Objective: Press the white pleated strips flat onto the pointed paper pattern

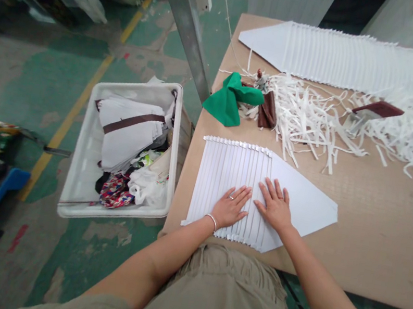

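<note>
A white pleated paper sheet (228, 168) with a pointed right end lies on the brown table (376, 230), near its front left corner. My left hand (229, 208) lies flat on the pleats, fingers spread, a ring on one finger and a bracelet at the wrist. Right beside it, my right hand (275, 205) also presses flat on the pleats with its fingers stretched out. Neither hand holds anything.
A longer pleated sheet (345, 59) lies at the table's back. White paper strips (316, 115) are heaped mid-table, with a green cloth (229, 100) and brown fabric pieces (268, 111) among them. A white bin (83, 155) of fabric scraps stands on the floor to the left.
</note>
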{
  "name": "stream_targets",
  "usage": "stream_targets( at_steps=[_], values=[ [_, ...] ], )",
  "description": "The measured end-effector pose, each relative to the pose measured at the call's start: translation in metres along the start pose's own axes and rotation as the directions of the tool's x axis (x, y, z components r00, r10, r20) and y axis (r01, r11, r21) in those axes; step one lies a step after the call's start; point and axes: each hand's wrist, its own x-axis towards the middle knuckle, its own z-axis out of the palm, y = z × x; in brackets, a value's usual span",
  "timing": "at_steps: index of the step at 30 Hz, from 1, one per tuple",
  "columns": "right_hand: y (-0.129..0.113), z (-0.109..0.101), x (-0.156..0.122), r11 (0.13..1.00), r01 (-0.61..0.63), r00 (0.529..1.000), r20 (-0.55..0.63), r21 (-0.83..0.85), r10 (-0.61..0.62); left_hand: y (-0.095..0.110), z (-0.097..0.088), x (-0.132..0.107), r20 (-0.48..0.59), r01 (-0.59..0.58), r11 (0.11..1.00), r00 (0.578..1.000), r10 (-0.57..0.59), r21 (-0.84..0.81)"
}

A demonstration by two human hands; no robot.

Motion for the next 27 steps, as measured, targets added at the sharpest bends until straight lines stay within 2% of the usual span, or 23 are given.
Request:
stream_targets(
  at_steps=[4,7,13,19,21,23,25,27],
  values=[
    [-0.007,-0.005,-0.001,1.000,0.006,1.000,-0.003,-0.021,-0.006,-0.001,0.003,0.000,0.021,0.013,0.999,1.000,-0.013,-0.035],
    [-0.012,-0.002,-0.004,0.997,0.064,0.998,0.020,-0.045,-0.063,-0.004,0.004,-0.002,0.026,0.048,0.998,0.999,-0.047,-0.042],
    [-0.004,0.006,-0.009,0.983,0.136,0.991,0.028,-0.122,-0.133,-0.008,0.001,-0.007,0.009,0.047,0.999,0.999,-0.047,-0.001],
    [-0.001,0.001,-0.007,0.974,0.156,0.988,0.026,-0.163,-0.154,-0.006,-0.002,-0.006,-0.002,0.049,0.999,0.999,-0.049,0.013],
    [0.010,-0.005,-0.009,0.983,0.094,0.995,-0.015,-0.160,-0.098,-0.011,-0.006,-0.011,-0.001,0.074,0.997,0.997,-0.074,0.004],
    [0.030,-0.011,-0.016,0.985,-0.057,0.993,-0.109,-0.160,0.040,-0.022,-0.012,-0.022,-0.009,0.148,0.989,0.989,-0.148,0.003],
    [0.054,-0.014,-0.026,0.960,-0.232,0.961,-0.192,-0.158,0.201,-0.037,-0.017,-0.039,-0.019,0.249,0.969,0.968,-0.248,0.011],
    [0.075,-0.013,-0.036,0.929,-0.335,0.933,-0.191,-0.158,0.304,-0.051,-0.021,-0.056,-0.011,0.330,0.944,0.944,-0.330,0.023]
  ],
)
